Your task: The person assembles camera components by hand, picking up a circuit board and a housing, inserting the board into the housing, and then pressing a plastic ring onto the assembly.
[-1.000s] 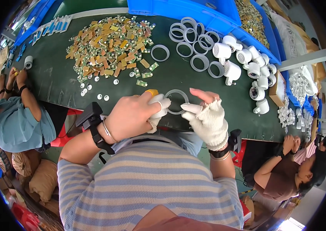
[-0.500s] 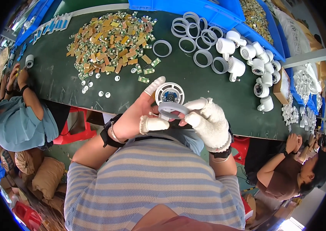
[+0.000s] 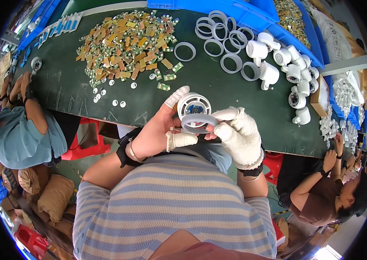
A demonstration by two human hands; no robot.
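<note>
My left hand (image 3: 151, 138), with white covers on its thumb and forefinger, grips a round white lamp-like housing (image 3: 182, 105). Its open face shows slotted segments around a blue circuit board (image 3: 195, 109). My right hand (image 3: 245, 141), in a white knit glove with some fingertips bare, pinches a grey plastic ring (image 3: 211, 123). The ring is tilted and overlaps the housing's near edge in view; whether the two touch, I cannot tell. Both hands are close together above the table's near edge.
On the green table (image 3: 149, 104) lie a heap of small circuit boards (image 3: 127, 43), loose grey rings (image 3: 231, 63) and several white housings (image 3: 269, 74). Blue bins (image 3: 253, 15) line the back. Co-workers sit left (image 3: 23, 134) and right (image 3: 322, 195).
The housing has tipped so its face shows more obliquely, and the ring has shifted slightly right with it. At the right, a co-worker's hand has reached up toward the clear parts.
</note>
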